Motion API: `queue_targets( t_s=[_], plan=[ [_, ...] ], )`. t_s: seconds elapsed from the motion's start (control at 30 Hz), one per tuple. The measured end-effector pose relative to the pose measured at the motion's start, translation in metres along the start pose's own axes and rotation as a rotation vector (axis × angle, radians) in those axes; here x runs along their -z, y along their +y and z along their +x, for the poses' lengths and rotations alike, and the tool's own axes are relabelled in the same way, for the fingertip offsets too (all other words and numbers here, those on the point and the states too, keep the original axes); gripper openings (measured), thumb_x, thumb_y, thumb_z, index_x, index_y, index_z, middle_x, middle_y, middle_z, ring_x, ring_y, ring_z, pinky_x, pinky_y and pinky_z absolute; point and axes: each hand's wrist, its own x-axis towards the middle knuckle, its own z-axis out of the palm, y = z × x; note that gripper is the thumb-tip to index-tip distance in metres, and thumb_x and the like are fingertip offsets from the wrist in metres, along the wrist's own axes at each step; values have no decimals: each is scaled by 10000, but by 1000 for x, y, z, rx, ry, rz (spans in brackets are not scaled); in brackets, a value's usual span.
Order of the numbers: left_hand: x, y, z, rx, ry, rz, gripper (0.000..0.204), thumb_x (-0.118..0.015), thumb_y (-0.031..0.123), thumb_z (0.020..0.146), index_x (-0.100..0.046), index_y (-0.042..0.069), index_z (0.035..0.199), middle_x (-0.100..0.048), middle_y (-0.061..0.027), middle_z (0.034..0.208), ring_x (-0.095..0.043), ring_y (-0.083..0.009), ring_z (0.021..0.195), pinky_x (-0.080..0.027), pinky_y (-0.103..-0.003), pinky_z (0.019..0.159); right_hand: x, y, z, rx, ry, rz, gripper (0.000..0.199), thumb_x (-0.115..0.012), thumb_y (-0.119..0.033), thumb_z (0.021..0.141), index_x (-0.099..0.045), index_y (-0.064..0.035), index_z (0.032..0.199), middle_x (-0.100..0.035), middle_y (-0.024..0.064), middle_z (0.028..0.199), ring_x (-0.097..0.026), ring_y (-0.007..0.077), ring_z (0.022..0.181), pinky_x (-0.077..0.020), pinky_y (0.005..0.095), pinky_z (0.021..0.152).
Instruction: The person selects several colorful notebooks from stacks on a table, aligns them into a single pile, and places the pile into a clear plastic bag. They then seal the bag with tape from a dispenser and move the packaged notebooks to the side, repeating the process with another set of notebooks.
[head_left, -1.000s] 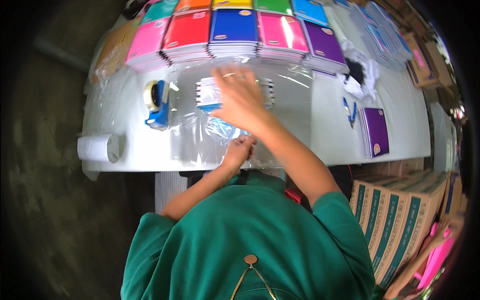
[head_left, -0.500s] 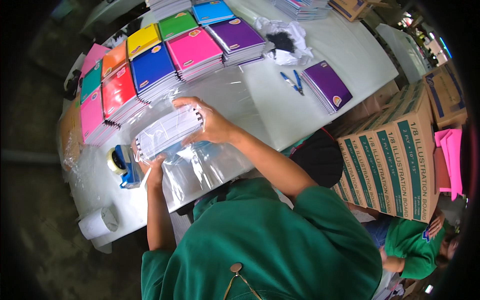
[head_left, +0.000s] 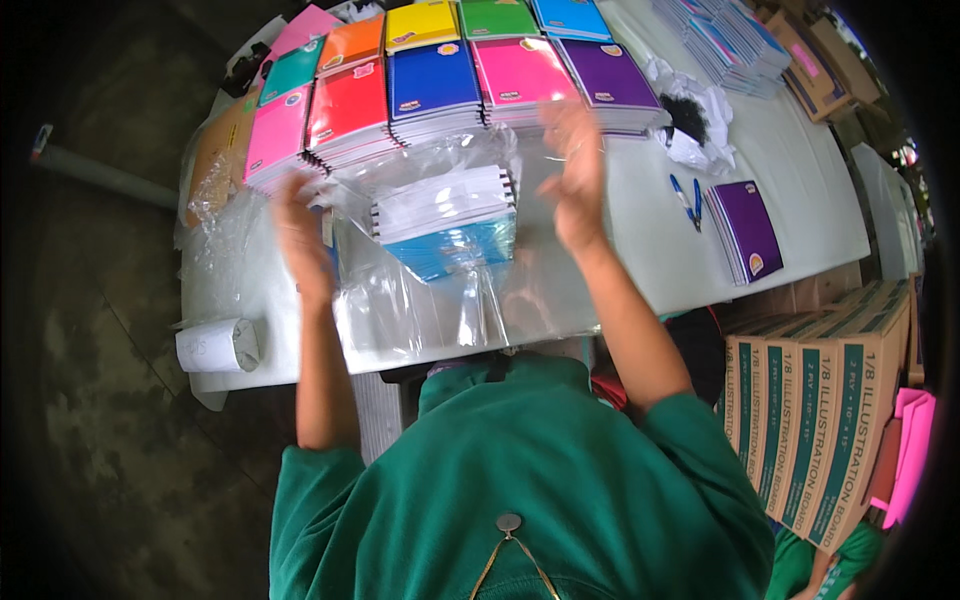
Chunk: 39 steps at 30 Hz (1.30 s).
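Between our left hand and our right hand, a notebook bundle in clear film fills the middle, the film spreading toward our edge of the table. Beyond it, two rows of notebook stacks wall off the far side. A blue object, mostly hidden by our left hand, stands in the way there. On our right we have bare tabletop as far as the pliers and purple notebooks; crumpled white paper crowds its far end.
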Motion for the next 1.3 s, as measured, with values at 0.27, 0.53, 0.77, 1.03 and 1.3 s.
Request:
queue_targets(
  t_s=[0.27,0.53,0.77,1.03,1.3],
  plan=[
    [-68,-11,-75,24,174,472,362,-536,169,900,-523,9,1224,-509,-176,1260,-431,-309,1213,-353,-338,984,-58,23,-55,-501,188,-211,546,-705,-156,715,-493,-2,1194,-549,152,1076,-557,234,955,-438,336,834],
    [-105,16,-72,-255,-168,1062,353,-587,294,847,-618,74,1121,-569,-54,1217,-445,-300,1204,-151,-472,1071,-54,18,-58,-458,135,-402,513,-643,-171,781,-477,-11,1239,-539,158,1074,-497,283,1016,-380,389,891],
    [-91,31,-55,15,-409,502,769,-434,475,881,-137,19,1424,-377,-305,1326,-350,-400,1263,-201,-439,1067,-60,-18,-87,65,-389,-1015,495,-535,-199,819,-455,-32,1278,-464,125,1253,-402,257,1197,-255,463,991],
    [-80,31,42,-104,-342,574,429,-532,20,771,-509,-3,1199,-631,-81,998,-588,-188,940,-435,-320,885,-48,-12,-67,169,-496,-897,350,-555,-96,805,-567,-111,1154,-557,-6,1189,-492,158,1127,-342,328,909],
    [-72,24,97,-133,-334,279,320,-626,222,840,-631,4,1075,-681,-111,944,-643,-163,860,-479,-299,799,-42,-15,-66,183,-503,-884,388,-571,-76,769,-579,-120,1155,-567,-8,1174,-496,150,1121,-340,321,895]
  ],
)
